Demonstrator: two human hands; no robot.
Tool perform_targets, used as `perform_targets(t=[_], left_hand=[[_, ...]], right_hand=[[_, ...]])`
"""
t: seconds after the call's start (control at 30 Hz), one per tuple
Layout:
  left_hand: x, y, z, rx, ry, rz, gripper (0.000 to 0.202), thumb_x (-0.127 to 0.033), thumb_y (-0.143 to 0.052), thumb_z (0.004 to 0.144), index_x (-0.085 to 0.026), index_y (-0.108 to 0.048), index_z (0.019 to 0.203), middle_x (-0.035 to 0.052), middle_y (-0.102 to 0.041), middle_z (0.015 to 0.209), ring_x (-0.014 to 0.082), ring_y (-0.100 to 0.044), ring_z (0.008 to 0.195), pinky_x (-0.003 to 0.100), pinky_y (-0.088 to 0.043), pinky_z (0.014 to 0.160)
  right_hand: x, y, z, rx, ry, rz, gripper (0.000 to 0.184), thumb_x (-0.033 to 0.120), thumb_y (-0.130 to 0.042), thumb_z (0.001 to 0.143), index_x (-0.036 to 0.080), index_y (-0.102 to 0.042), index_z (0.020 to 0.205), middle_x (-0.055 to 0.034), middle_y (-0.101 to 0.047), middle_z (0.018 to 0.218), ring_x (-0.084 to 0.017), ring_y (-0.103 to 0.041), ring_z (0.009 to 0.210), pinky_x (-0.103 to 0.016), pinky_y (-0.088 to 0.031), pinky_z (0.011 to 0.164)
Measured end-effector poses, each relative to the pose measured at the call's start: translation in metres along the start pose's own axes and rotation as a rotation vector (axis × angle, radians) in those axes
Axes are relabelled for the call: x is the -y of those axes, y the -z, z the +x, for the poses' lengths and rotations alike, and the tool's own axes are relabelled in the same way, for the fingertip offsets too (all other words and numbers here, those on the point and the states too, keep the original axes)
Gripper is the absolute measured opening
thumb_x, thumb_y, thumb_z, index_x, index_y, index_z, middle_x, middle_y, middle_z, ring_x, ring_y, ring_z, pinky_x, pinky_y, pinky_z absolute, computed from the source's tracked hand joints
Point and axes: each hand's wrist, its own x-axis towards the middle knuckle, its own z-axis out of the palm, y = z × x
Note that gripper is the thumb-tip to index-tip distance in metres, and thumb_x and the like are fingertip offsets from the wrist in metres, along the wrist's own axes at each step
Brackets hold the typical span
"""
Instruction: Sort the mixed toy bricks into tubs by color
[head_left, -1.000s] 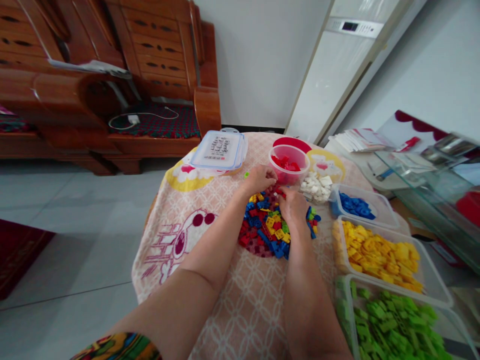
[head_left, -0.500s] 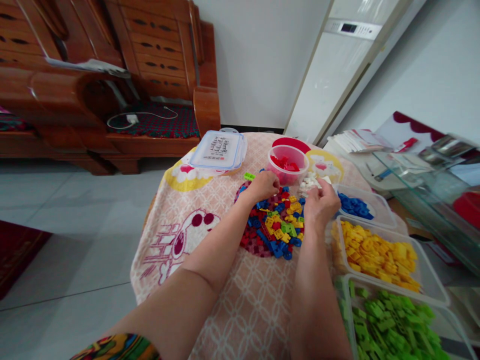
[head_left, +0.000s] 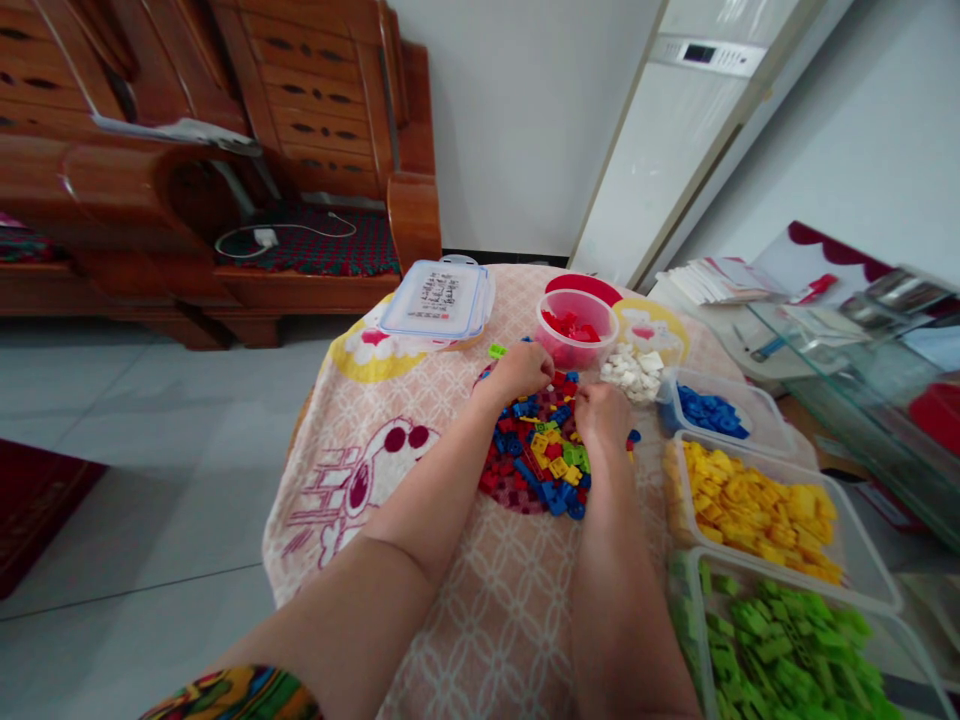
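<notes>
A heap of mixed small bricks (head_left: 541,452), red, blue, yellow and green, lies in the middle of the cloth-covered table (head_left: 420,470). My left hand (head_left: 523,368) rests on the heap's far edge with its fingers curled down among the bricks. My right hand (head_left: 600,413) lies palm down on the heap's right side, fingers bent into the bricks. What either hand holds, if anything, is hidden. A red bowl of red bricks (head_left: 577,329) stands just beyond both hands. A pile of white bricks (head_left: 634,370) lies right of the bowl.
Clear tubs line the right side: blue bricks (head_left: 712,412), yellow bricks (head_left: 757,510), green bricks (head_left: 780,645). A lidded clear box (head_left: 439,300) sits at the table's far left, a lone green brick (head_left: 496,351) near it. A wooden bench (head_left: 225,150) stands behind, a glass table (head_left: 885,370) at right.
My right hand has come back left from the white and blue bricks and settled on the mixed heap. My left hand has stayed at the heap's far edge.
</notes>
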Motion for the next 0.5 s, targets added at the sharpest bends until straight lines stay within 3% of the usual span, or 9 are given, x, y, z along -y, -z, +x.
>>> perform_targets(t=[0.27, 0.5], left_hand=[[-0.0027, -0.0001, -0.0003, 0.021, -0.003, 0.041, 0.03, -0.01, -0.058, 0.075, -0.016, -0.083, 0.09, 0.0072, -0.077, 0.082, 0.0194, -0.068, 0.078, 0.028, -0.052, 0.082], [-0.0018, -0.0005, -0.0011, 0.025, -0.014, 0.043, 0.03, -0.008, -0.058, 0.073, -0.013, -0.083, 0.091, 0.0096, -0.076, 0.082, 0.0212, -0.067, 0.075, 0.031, -0.052, 0.079]], right_hand=[[0.0055, 0.0013, 0.0049, 0.097, -0.018, -0.042, 0.032, 0.021, -0.048, 0.093, 0.016, -0.078, 0.104, -0.0185, -0.074, 0.105, -0.03, -0.071, 0.102, -0.037, -0.053, 0.087], [0.0011, -0.0039, 0.004, 0.039, -0.008, 0.078, 0.028, 0.018, -0.052, 0.086, 0.017, -0.078, 0.095, -0.0163, -0.075, 0.096, -0.029, -0.072, 0.094, -0.036, -0.052, 0.083]])
